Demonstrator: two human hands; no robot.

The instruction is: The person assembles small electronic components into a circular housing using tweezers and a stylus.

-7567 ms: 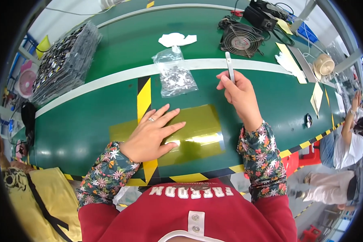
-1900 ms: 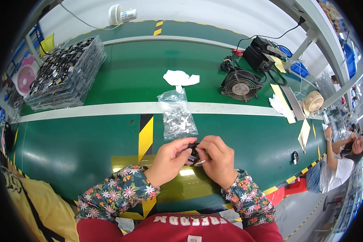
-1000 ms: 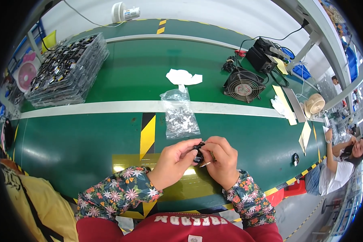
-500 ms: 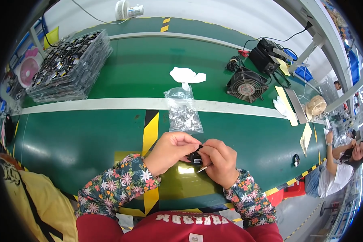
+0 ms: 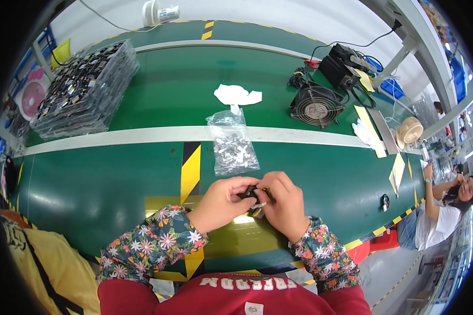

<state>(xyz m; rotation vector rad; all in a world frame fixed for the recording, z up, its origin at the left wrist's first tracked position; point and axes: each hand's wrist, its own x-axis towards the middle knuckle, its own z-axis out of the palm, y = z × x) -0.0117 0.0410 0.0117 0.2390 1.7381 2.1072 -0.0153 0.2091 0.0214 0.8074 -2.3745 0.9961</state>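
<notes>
Left hand [image 5: 218,207] and right hand [image 5: 285,202] close together, fingertips of both pinching a small black component [image 5: 250,193], partly hidden by the fingers, above a translucent yellow sheet [image 5: 236,242]. Sheet flat on green tabletop [image 5: 89,181]. Beyond the hands: clear plastic bag [image 5: 233,152] of small silvery parts, then a white scrap [image 5: 236,95]. Left: stacked clear trays [image 5: 84,113], loaded. Right: black axial fan [image 5: 316,109].

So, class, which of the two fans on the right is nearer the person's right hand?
The black, square fan with the wire grille; the round, beige fan stands farther from the right hand.
</notes>
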